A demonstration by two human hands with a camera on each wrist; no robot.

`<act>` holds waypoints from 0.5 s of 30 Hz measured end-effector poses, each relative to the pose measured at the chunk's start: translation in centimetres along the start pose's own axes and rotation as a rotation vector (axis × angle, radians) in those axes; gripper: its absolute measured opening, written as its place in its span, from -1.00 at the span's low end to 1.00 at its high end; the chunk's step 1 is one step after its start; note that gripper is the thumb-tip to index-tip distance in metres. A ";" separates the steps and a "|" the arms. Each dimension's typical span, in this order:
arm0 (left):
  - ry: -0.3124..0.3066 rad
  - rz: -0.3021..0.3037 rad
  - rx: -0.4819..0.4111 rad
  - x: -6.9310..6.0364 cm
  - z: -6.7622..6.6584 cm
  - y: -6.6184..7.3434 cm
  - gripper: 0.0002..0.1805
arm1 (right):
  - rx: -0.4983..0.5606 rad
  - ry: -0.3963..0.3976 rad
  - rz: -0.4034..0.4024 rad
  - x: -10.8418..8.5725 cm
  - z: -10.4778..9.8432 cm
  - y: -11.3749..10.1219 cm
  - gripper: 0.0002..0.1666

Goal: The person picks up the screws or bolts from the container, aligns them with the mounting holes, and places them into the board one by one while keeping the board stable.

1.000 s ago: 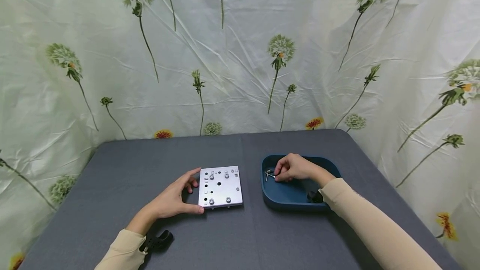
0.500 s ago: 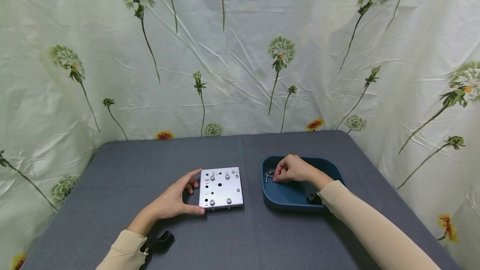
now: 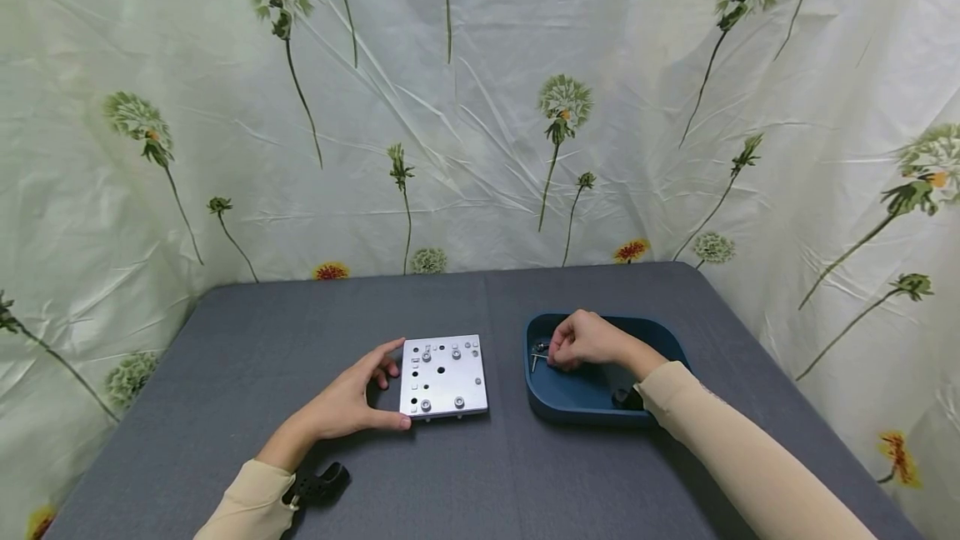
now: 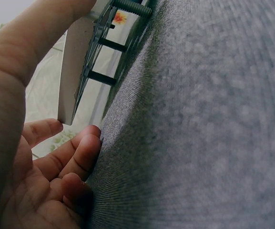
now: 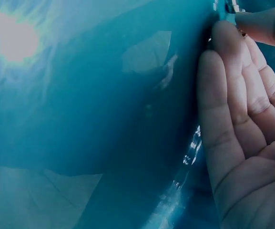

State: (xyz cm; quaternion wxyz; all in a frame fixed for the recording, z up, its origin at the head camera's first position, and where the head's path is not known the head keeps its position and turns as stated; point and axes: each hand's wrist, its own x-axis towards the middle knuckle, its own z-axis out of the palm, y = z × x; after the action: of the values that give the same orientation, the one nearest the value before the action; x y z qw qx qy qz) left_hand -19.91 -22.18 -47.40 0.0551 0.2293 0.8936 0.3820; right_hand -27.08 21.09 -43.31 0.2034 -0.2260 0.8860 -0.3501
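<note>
My left hand [image 3: 341,398] grips the left side of a square silver metal plate [image 3: 442,390], index fingertip at the far corner and thumb at the near one. Holes and bolt heads dot its top. Threaded bolts [image 4: 102,77] stick out underneath in the left wrist view, and the other fingers curl beside the plate. Inside a dark blue tray [image 3: 551,403], my right hand [image 3: 588,338] has thumb and fingertips together at small metal screws [image 3: 537,353]. Metal glints past the right thumb [image 5: 263,25] in the right wrist view; the fingertips largely hide what they pinch.
A grey cloth [image 3: 315,315] covers the table. Behind it hangs a pale curtain [image 3: 480,190] with a dandelion print. A black strap piece [image 3: 322,486] sits at the left wrist, and another dark piece [image 3: 626,398] shows under the right wrist within the tray.
The right fingers have drawn closer together among the screws in the tray. The left hand and plate keep their place; the whole view has shifted slightly.
</note>
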 end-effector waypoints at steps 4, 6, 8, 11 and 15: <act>-0.002 -0.012 -0.001 -0.2 0.1 -0.1 0.29 | 0.055 -0.025 -0.008 0.0 0.1 0.0 -0.89; -0.010 -0.011 -0.006 -0.2 0.3 -0.2 0.29 | 0.074 -0.031 -0.008 -0.3 0.1 0.1 -0.89; -0.016 -0.005 -0.014 0.0 0.4 -0.1 0.29 | 0.093 -0.030 -0.008 -0.6 -0.1 0.2 -0.89; -0.016 0.005 -0.020 0.1 0.3 0.0 0.28 | 0.133 -0.022 -0.023 -0.7 -0.4 0.2 -0.90; -0.012 0.000 -0.015 -0.1 -0.2 0.1 0.28 | 0.175 -0.021 -0.058 -0.5 -0.6 -0.1 -0.89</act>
State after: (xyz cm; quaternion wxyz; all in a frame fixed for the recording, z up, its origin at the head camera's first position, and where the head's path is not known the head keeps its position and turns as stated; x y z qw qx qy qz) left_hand -19.86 -22.29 -47.21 0.0621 0.2313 0.8903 0.3874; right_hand -27.00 21.64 -42.75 0.2213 -0.2364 0.8430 -0.4295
